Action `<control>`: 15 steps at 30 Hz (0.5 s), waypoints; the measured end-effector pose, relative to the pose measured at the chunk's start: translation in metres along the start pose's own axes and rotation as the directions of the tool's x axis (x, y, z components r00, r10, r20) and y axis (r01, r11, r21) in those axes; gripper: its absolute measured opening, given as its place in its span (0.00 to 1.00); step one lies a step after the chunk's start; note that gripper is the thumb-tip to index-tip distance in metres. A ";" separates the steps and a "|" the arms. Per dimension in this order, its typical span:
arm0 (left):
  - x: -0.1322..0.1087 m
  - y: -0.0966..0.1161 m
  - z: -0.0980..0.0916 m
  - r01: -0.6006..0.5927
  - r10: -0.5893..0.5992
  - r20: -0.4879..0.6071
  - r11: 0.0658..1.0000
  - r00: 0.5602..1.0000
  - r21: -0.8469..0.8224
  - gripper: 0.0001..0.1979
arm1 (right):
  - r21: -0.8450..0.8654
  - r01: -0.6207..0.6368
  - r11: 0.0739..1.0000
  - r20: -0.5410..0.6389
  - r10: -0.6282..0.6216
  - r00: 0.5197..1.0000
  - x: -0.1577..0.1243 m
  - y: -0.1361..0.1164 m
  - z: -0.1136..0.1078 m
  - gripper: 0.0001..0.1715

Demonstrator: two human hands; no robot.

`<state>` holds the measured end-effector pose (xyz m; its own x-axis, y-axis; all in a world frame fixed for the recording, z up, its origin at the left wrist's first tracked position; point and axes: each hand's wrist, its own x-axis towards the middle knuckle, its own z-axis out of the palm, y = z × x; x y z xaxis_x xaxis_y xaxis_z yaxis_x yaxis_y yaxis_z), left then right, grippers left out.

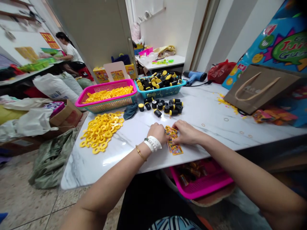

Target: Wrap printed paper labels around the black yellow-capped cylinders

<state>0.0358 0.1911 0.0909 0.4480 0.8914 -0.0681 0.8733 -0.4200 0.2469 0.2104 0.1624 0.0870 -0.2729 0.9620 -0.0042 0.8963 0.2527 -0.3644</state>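
Note:
Orange printed wrappers [177, 149], colourful and small, lie in a short stack on the marble-patterned table just in front of me. At their left edge is my left hand [157, 133], its fingers curled in against them and their tips partly hidden. My right hand [186, 133] holds the stack from the right, with thumb and fingers bent over it. Beyond my hands stand and lie several black cylinders with yellow caps [165, 108]. Left of my left hand is a pile of yellow ring-shaped plastic pieces [102, 131].
A pink basket [80, 101] of yellow pieces and a blue basket [158, 93] of black cylinders stand at the back. A blue heat gun [195, 76], a brown paper bag [260, 86] and a dark cloth [130, 111] are around. Below the table edge sits a pink tray [203, 191]. A person [69, 52] sits far left.

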 end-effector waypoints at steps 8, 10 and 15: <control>-0.009 0.009 -0.007 -0.029 0.034 0.027 0.983 0.999 -0.183 0.21 | 0.098 -0.079 0.992 0.038 0.075 0.996 0.000 -0.007 -0.004 0.24; -0.008 0.005 -0.010 -0.025 0.052 0.087 0.960 0.995 -0.280 0.23 | 0.145 -0.076 0.987 0.020 0.074 0.997 -0.001 -0.007 -0.002 0.24; 0.009 -0.003 -0.013 -0.005 0.039 0.101 0.949 0.994 -0.316 0.21 | 0.284 -0.068 0.957 -0.027 0.078 0.997 0.006 -0.002 0.002 0.28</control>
<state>0.0349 0.2030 0.1019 0.4988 0.8526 -0.1558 0.7657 -0.3492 0.5402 0.2060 0.1678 0.0863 -0.1924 0.9813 -0.0079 0.7766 0.1473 -0.6125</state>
